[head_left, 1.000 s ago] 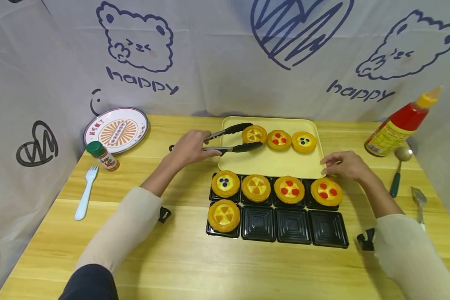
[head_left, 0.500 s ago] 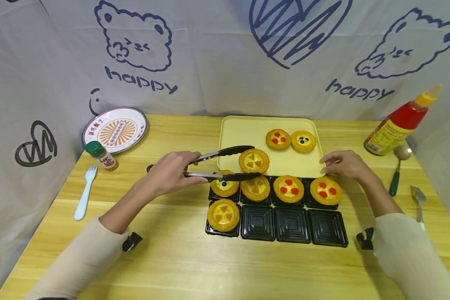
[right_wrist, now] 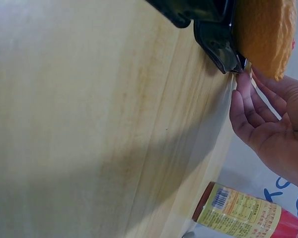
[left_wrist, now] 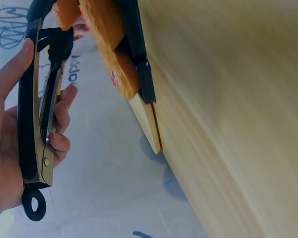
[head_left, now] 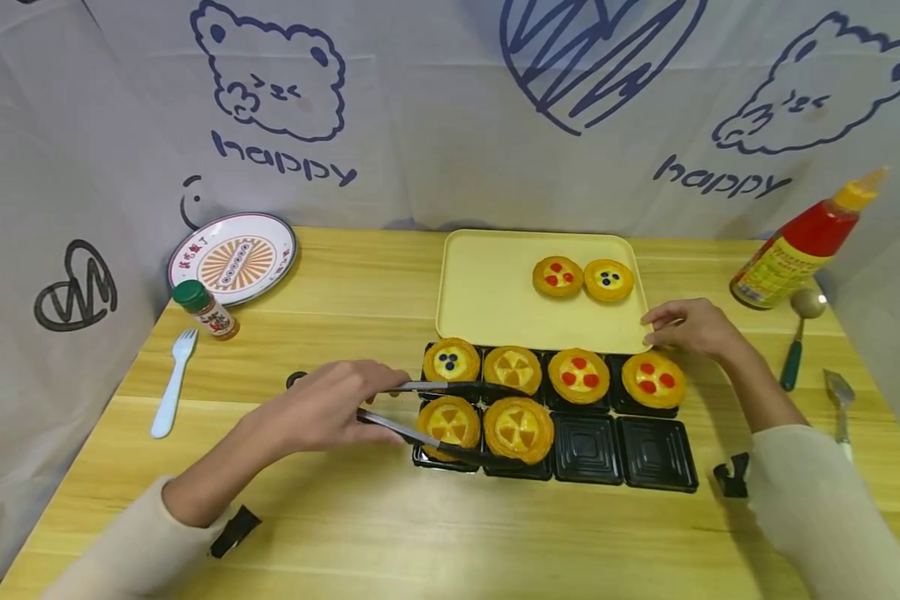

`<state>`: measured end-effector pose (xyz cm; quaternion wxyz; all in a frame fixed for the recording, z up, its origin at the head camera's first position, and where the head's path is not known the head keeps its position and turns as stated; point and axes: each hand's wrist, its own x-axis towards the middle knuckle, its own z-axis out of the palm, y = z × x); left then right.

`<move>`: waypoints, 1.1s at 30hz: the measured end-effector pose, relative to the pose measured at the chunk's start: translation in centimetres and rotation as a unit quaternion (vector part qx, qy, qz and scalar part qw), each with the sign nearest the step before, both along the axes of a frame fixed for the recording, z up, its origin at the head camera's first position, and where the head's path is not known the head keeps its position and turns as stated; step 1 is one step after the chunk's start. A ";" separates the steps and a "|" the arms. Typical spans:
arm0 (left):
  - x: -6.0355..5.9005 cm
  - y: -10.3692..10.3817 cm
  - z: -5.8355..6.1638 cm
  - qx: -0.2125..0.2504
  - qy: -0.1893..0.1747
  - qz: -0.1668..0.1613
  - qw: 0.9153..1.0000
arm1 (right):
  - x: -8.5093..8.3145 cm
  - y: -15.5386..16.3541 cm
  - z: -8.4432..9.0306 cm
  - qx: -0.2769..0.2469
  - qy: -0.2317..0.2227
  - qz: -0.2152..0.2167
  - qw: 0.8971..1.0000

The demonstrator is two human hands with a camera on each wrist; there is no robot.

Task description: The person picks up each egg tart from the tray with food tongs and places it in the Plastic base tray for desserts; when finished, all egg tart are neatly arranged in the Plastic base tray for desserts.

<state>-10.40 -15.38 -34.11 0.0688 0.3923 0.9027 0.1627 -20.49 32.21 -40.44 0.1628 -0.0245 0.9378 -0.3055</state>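
The left hand (head_left: 322,410) closes its grip round black-tipped metal tongs (head_left: 435,412), which clasp a round orange tart with yellow wedge filling (head_left: 518,429) over the black moulded tray (head_left: 656,454). The right hand (head_left: 688,327), fingers relaxed, touches the pale yellow rectangular tray (head_left: 487,287) on the wooden counter (head_left: 360,517).

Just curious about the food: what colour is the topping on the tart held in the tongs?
Yellow-orange wedges on the tart, clearest in the head view.

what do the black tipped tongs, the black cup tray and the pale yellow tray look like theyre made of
Black-tipped tongs: bare metal arms with a dull silvery sheen, tips in matte black, probably plastic or silicone.
Black tray of square cups: thin moulded plastic, glossy, with stepped ridges catching light.
Pale yellow flat tray: smooth matte plastic or melamine, with a rounded raised rim.
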 end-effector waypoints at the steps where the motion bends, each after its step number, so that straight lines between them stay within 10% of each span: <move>1: 0.1 0.1 -0.1 -0.004 0.000 -0.003 1.000 | 0.0 0.0 0.0 -0.003 0.000 0.001 1.000; 13: 0.4 1.4 -1.3 -0.045 0.009 0.001 0.999 | 0.0 -0.3 0.0 -0.010 0.001 0.001 1.000; 22: 0.1 1.2 0.1 -0.026 -0.020 0.014 0.999 | 0.0 -0.3 0.1 -0.003 0.005 0.003 1.000; 33: -5.1 2.4 0.8 0.011 -0.001 0.039 0.999 | 0.0 -0.1 0.0 -0.003 0.000 0.000 1.000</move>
